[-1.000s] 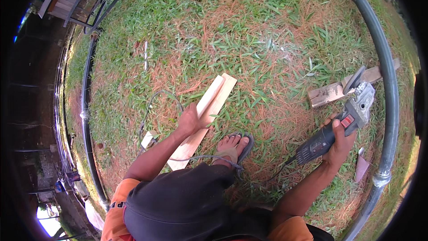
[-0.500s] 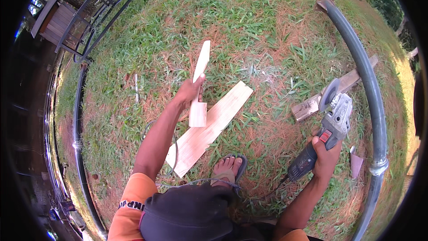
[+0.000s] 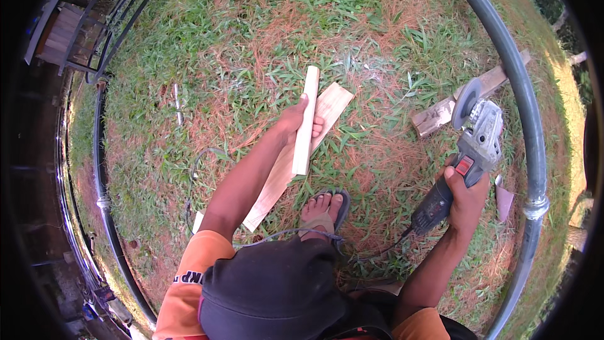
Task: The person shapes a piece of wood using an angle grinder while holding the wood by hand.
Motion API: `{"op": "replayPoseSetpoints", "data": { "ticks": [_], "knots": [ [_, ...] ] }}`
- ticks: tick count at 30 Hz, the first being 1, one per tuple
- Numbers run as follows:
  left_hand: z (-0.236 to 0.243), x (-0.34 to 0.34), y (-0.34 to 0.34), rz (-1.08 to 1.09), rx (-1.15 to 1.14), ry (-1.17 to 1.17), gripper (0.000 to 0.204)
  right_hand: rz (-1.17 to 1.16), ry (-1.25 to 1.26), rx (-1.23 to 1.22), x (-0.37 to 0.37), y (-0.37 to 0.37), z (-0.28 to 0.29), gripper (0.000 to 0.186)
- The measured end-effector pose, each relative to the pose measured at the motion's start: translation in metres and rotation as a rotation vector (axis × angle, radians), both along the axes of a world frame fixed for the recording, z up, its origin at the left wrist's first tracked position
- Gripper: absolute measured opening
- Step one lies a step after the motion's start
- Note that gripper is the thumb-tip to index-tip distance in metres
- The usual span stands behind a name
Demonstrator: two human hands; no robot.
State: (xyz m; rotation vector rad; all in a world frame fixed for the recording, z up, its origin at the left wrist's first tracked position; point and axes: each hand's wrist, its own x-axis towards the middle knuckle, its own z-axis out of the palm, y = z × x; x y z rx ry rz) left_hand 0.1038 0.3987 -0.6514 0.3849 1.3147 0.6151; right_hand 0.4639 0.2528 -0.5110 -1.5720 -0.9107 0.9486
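Note:
My left hand [image 3: 298, 119] is closed around a short, narrow piece of pale wood [image 3: 306, 129], held upright in the picture with its edge toward me. Below it on the grass lies a wider wooden board [image 3: 270, 196], partly covered by my left forearm and the held piece. My right hand [image 3: 467, 196] grips the dark body of an angle grinder [image 3: 479, 145] at the right. The grinder's round disc [image 3: 466, 103] faces up and left, over or close to a weathered wood block [image 3: 434, 118]; whether they touch I cannot tell. My sandalled foot [image 3: 321, 213] stands beside the board.
A long grey metal pipe [image 3: 527, 119] curves along the right, and another pipe [image 3: 100, 151] runs at the left. A thin pale stick [image 3: 178, 104] and a cord [image 3: 190, 192] lie on the grass. A small pinkish scrap [image 3: 504, 201] sits near the right pipe.
My left hand has moved right and turned the wood piece, so its narrow edge now shows over the board. My right hand still holds the grinder, nearly unmoved.

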Motion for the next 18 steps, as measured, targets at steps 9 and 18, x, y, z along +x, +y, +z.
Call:
{"op": "replayPoseSetpoints", "data": {
  "ticks": [9, 18],
  "knots": [
    [0.002, 0.007, 0.000, 0.095, 0.166, 0.083, 0.040, -0.011, -0.095, -0.085, -0.007, 0.000, 0.007, 0.043],
    [0.050, -0.035, -0.028, 0.843, 0.607, -0.462, 0.068, 0.038, -0.185, -0.128, -0.017, 0.002, 0.004, 0.057]
  ]
}}
